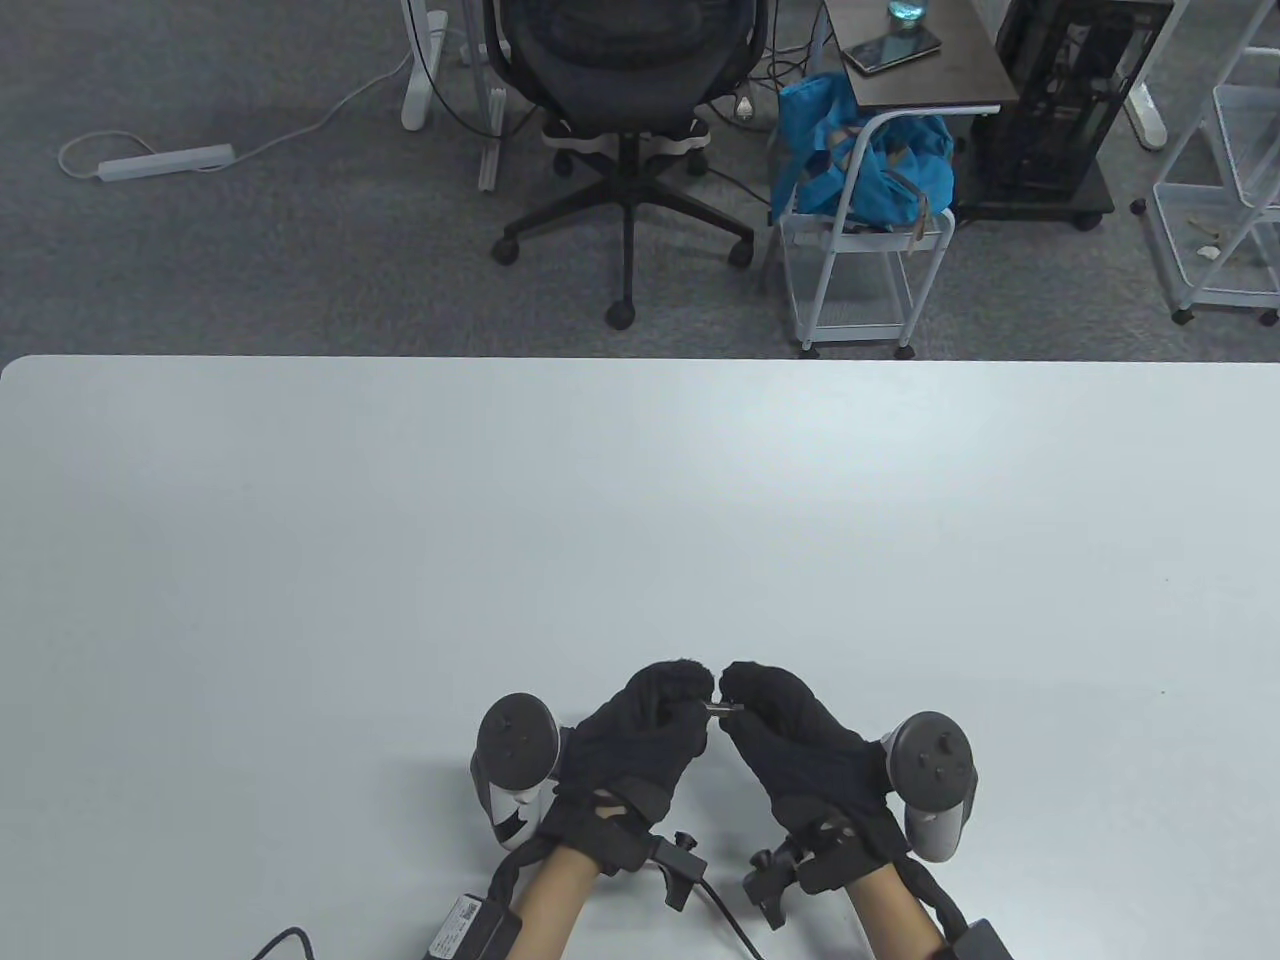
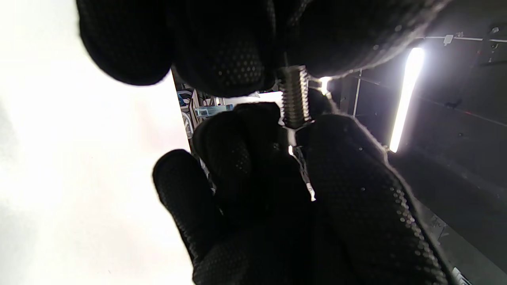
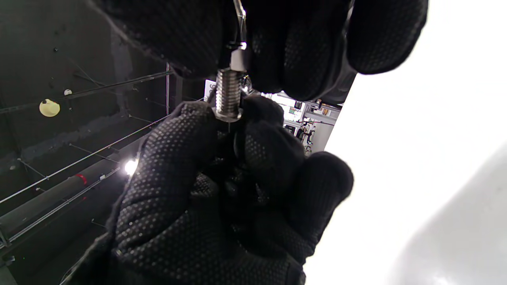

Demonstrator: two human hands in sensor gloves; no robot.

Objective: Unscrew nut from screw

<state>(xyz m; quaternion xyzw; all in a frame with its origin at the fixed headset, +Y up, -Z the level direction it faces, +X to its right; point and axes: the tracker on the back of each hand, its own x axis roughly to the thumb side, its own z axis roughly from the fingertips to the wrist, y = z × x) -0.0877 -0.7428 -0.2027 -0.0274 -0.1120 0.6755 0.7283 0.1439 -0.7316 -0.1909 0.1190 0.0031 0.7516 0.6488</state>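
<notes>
A short threaded steel screw (image 1: 720, 710) is held level between both hands, just above the white table (image 1: 640, 520) near its front edge. My left hand (image 1: 697, 705) pinches one end; the thread (image 2: 294, 97) runs out from under its fingertips (image 2: 237, 67). My right hand (image 1: 742, 708) pinches the other end, where a small bright hex piece, the nut (image 3: 239, 59), shows between its fingertips (image 3: 277, 55). The nut's edge also shows in the left wrist view (image 2: 296, 126). Both ends are mostly hidden by the black gloves. The bare thread (image 3: 228, 93) spans the gap between the hands.
Beyond the table's far edge (image 1: 640, 358) stand an office chair (image 1: 625, 60) and a white cart with a blue bag (image 1: 860, 170). Glove cables (image 1: 720, 900) trail off the front edge between my wrists.
</notes>
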